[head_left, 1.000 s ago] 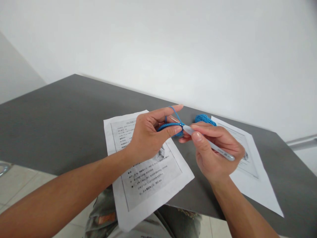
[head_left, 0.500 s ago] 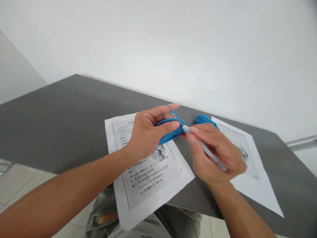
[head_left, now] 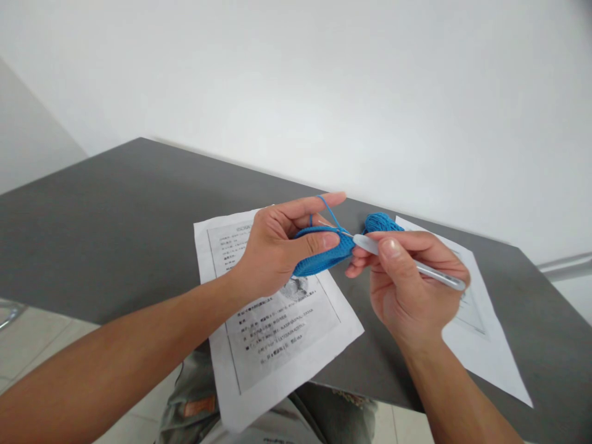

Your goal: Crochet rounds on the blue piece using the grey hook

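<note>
My left hand (head_left: 277, 246) pinches a small piece of blue crochet fabric (head_left: 324, 256) between thumb and fingers. A strand of blue yarn (head_left: 328, 209) loops over its outstretched index finger. My right hand (head_left: 411, 280) grips a grey crochet hook (head_left: 416, 265) like a pen, the metal tip reaching into the top edge of the fabric. Behind the hands a ball of blue yarn (head_left: 382, 222) lies on the table. Both hands hover above the table, between two printed sheets.
A dark grey table (head_left: 115, 209) stands against a white wall. A printed sheet (head_left: 272, 333) lies under my left hand and overhangs the near edge. A second sheet (head_left: 485, 333) lies at the right. My lap shows below the table edge.
The right hand has swung the hook's handle from pointing down-right to nearly level and shifted slightly right. More of the blue fabric shows below my left thumb.
</note>
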`<state>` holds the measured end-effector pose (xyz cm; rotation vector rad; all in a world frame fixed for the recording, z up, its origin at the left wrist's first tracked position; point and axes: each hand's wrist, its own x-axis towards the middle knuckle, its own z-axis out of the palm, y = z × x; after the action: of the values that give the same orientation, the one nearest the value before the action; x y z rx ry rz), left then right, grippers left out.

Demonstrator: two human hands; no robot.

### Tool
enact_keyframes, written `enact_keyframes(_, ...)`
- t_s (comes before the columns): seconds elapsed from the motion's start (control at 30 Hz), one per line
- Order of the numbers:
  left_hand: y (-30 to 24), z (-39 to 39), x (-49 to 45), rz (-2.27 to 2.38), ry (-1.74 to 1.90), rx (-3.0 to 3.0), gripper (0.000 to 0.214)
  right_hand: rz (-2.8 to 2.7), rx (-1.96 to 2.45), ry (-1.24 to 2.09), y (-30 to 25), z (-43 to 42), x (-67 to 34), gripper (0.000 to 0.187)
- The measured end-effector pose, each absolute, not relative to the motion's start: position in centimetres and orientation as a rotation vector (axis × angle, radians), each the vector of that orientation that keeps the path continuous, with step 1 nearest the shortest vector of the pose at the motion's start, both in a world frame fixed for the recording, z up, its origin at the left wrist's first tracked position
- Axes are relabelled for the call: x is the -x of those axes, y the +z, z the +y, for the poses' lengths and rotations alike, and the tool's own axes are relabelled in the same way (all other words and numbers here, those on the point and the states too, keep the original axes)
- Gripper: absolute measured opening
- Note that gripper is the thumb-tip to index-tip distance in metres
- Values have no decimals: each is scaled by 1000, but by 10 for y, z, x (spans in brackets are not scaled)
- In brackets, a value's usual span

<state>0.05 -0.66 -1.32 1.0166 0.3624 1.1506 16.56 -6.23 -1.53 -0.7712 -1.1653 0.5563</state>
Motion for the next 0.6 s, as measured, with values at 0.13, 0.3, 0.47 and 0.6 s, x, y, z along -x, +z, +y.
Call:
enact_keyframes(0.13,-15,-5,-1,310,1145,-1006,47,-1172,777,604,-12,-62,-166,14)
enact_keyframes(0.3,-18,-3,-2,228,1135,-992,48,-1153,773,662,-11,-62,-166,17)
enact_keyframes(0.47,-17,-5,-2,238,1139,-1003,48,-1193,758,600,-14,-62,-167,16)
enact_keyframes(0.6,-17,-5,-4,329,1219,-1012,45,-1354,790,248,-19,-63,-167,9)
